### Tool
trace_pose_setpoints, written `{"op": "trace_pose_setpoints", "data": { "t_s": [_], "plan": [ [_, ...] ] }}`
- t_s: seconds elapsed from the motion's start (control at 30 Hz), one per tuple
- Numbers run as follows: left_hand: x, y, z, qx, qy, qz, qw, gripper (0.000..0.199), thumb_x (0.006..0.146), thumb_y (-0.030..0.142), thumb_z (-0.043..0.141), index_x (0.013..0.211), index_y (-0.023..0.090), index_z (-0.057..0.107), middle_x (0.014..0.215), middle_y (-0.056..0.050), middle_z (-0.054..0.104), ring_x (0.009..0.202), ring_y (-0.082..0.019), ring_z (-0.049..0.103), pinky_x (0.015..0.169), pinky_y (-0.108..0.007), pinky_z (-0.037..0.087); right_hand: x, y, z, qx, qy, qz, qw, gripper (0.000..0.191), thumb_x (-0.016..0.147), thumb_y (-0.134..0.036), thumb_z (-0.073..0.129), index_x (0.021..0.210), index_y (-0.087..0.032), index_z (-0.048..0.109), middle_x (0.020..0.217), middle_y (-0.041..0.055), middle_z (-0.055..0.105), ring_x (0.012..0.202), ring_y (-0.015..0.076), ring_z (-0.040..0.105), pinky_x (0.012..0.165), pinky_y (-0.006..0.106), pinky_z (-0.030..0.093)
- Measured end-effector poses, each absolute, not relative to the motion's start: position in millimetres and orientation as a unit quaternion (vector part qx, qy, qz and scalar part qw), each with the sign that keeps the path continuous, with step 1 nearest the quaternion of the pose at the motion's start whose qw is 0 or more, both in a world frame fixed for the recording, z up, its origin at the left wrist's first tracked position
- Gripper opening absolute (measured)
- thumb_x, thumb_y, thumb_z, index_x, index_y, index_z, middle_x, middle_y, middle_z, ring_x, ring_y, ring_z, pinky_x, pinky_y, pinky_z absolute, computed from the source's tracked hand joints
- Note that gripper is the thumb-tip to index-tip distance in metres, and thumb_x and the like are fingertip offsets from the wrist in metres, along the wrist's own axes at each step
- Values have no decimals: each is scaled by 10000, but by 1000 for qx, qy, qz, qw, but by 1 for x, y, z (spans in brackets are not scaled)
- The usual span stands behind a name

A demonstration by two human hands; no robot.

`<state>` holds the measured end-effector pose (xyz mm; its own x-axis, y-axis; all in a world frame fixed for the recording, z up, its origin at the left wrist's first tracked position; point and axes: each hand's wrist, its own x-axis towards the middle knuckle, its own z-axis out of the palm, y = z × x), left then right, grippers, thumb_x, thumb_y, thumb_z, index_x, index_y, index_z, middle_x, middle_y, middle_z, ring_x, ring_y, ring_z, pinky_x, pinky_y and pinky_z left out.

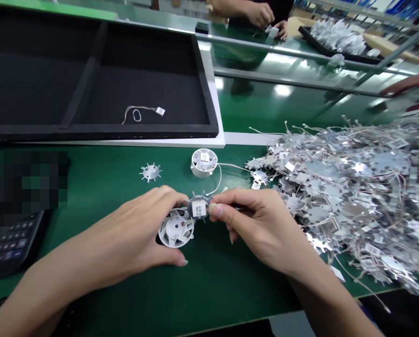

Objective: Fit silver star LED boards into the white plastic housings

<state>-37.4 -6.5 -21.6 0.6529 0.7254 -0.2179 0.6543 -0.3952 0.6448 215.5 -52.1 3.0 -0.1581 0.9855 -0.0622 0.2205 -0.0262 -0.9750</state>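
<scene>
Between thumb and fingers, my left hand (139, 231) grips a round white fan housing (176, 229) with curved vanes. My right hand (255, 224) pinches a grey star-shaped metal plate (198, 207) that carries a white square label. This plate is right at the upper right rim of the housing; whether they touch I cannot tell. A second white housing (204, 163) stands just beyond my hands, a labelled star plate lying in its top and thin wires leading off it. Left of it lies a bare star-shaped plate (150, 172) flat on the green mat.
A large heap of star plates with wires (350, 192) covers the right side. At the back left is a black divided tray (153, 70) holding a wired connector. A black keypad device (16, 238) lies left. Beyond the metal rails, another person's hands (262, 16) work near a tray of white parts.
</scene>
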Motion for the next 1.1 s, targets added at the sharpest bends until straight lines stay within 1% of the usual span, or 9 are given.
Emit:
{"op": "trace_pose_setpoints", "data": {
  "t_s": [0.07, 0.2, 0.3, 0.4, 0.53, 0.73, 0.87, 1.0, 1.1],
  "plan": [
    [-34, -7, -26, 842, 398, 66, 360, 550, 834, 482, 878, 1310, 401, 614, 1228, 18, 724, 1079, -302, 720, 915, -421, 616, 215, -53, 1, -511, -575, 517, 376, 156, 962, -220, 724, 893, -225, 864, 696, -25, 736, 506, 68, 546, 470, 163, 435],
    [-33, -6, -28, 852, 391, 110, 331, 727, 896, 509, 824, 1515, 476, 443, 1442, 36, 671, 1267, -317, 681, 1053, -471, 579, 213, -54, -2, -514, -566, 535, 360, 149, 964, -242, 736, 914, -245, 877, 724, -21, 741, 548, 68, 539, 500, 161, 429],
    [-35, -4, -22, 863, 376, 167, 293, 693, 899, 658, 782, 1488, 440, 488, 1393, 23, 698, 1217, -315, 700, 991, -446, 597, 211, -54, -4, -514, -547, 557, 354, 152, 963, -245, 736, 893, -234, 870, 713, -20, 719, 548, 63, 527, 502, 157, 420],
    [-35, -3, -16, 885, 336, 210, 244, 464, 994, 689, 648, 1330, 377, 580, 1271, 21, 738, 1170, -282, 707, 953, -407, 574, 210, -53, -5, -504, -515, 599, 348, 114, 938, -251, 772, 861, -219, 850, 711, -26, 704, 535, 58, 531, 493, 151, 422],
    [-34, 0, -13, 911, 289, 208, 206, 318, 1087, 608, 536, 1240, 331, 577, 1170, 37, 750, 1129, -239, 697, 1066, -414, 487, 207, -53, -5, -505, -537, 575, 355, 145, 957, -255, 747, 842, -194, 811, 712, -29, 718, 550, 60, 543, 506, 154, 421],
    [-41, 4, -16, 922, 281, 183, 195, 314, 1110, 587, 500, 1285, 344, 592, 1199, 57, 725, 1144, -199, 685, 1242, -409, 354, 202, -58, -9, -527, -626, 444, 364, 93, 985, -204, 722, 903, -210, 768, 775, -56, 759, 668, 79, 650, 611, 180, 453],
    [-46, 6, -21, 921, 286, 183, 191, 340, 1116, 597, 466, 1311, 365, 620, 1302, 20, 691, 1259, -251, 641, 1181, -441, 433, 201, -58, -14, -515, -682, 391, 340, 119, 1024, -180, 699, 924, -205, 758, 789, -64, 753, 670, 77, 627, 612, 202, 422],
    [-48, 7, -21, 906, 302, 169, 244, 343, 1089, 630, 515, 1311, 409, 654, 1282, 41, 712, 1195, -238, 670, 988, -362, 544, 202, -58, -15, -512, -698, 379, 326, 126, 1025, -158, 694, 914, -187, 746, 768, -59, 731, 643, 80, 605, 589, 208, 411],
    [-48, 8, -18, 890, 322, 149, 285, 349, 1054, 647, 582, 1329, 453, 676, 1296, 70, 723, 1193, -223, 683, 985, -328, 556, 202, -58, -16, -507, -703, 376, 328, 141, 1031, -160, 686, 901, -180, 739, 762, -53, 724, 635, 80, 600, 577, 209, 401]
  ]
}}
